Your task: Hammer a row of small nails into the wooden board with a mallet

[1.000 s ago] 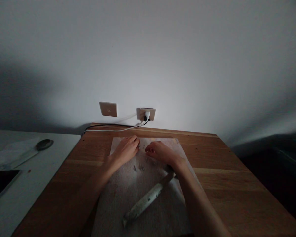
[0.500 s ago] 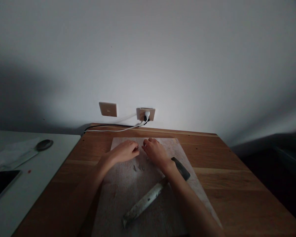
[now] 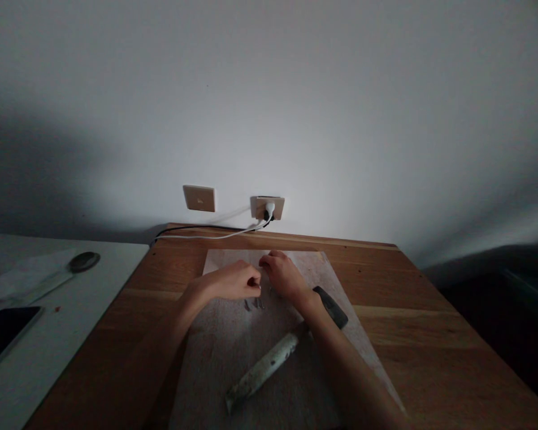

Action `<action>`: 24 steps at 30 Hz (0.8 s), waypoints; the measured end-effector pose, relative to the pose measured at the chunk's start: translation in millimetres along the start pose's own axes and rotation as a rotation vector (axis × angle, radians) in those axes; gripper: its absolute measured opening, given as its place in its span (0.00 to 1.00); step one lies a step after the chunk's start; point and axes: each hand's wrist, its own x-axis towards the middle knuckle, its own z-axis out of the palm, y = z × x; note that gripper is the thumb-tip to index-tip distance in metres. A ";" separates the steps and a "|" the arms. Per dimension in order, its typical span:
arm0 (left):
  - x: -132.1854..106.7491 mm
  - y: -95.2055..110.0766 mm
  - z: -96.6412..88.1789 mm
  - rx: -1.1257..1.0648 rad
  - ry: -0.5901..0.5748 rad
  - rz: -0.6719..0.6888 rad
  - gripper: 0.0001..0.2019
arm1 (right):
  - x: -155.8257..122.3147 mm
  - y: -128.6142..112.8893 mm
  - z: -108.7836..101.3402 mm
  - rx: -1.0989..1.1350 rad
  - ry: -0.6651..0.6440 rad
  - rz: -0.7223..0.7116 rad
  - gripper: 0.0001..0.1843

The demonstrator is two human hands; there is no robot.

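A pale board [image 3: 210, 358] lies on the wooden tabletop, with both hands over its far half. My left hand [image 3: 235, 280] is closed in a pinch; a tiny bright spot shows at its fingertips, too small to name. Just below it, several thin, small pieces that look like nails [image 3: 259, 303] lie on the board. My right hand [image 3: 284, 278] is closed too, fingers curled down near the board's far edge, and whatever they hold is hidden. Under my right forearm rests a hammer [image 3: 266, 365], its worn pale handle pointing to the lower left and its dark head at the right.
Beyond the tabletop [image 3: 412, 322] stands a white wall with a socket [image 3: 275, 208], a plug and cables, and a blank plate [image 3: 199, 198]. On the white surface [image 3: 67, 316] at left lie a phone [image 3: 6, 331], a dark round object [image 3: 84, 261] and crumpled clear plastic [image 3: 31, 275].
My left hand has shifted right and slightly nearer me, closer to the small thin pieces. My right hand stays almost where it was. The view has moved slightly.
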 end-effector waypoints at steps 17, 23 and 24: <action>-10.2 -38.1 -19.6 -0.044 0.313 -0.050 0.08 | -3.3 3.3 -9.6 0.228 -0.085 -0.108 0.16; -10.0 -36.0 -22.4 -0.047 0.381 -0.038 0.07 | -11.8 12.1 -28.0 0.254 -0.061 -0.089 0.12; -10.6 -33.8 -23.4 -0.049 0.394 -0.035 0.07 | -14.3 12.6 -35.3 0.256 -0.015 -0.074 0.13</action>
